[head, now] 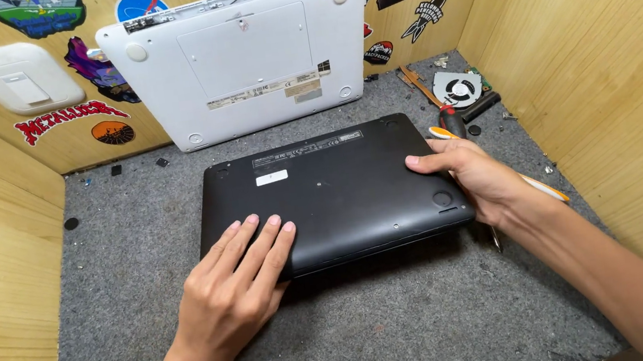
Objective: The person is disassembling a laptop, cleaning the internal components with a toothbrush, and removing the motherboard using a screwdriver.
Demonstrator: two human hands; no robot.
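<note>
On the grey felt desk [407, 326], walled by light wood panels on 3 sides, a black laptop [332, 196] lies closed, underside up, roughly centred. Open felt runs wide in front of it and along its left edge; the right side is tighter, with tools between laptop and panel. Left hand [233, 291] lies flat, fingers spread, on the laptop's near-left corner: grip open, pressing, not clasping. Right hand [474, 177] wraps the laptop's right edge near the front corner, thumb on top, fingers curled under: grip closed on the laptop. Shell is matte black plastic, rounded corners, 1 small white label, round rubber feet. Behind it a white laptop [239, 59] leans upright against the stickered back panel, underside out, smooth and glossy. Far right corner: a small cooling fan [458, 89], a black-handled screwdriver [453, 120], scattered screws.
</note>
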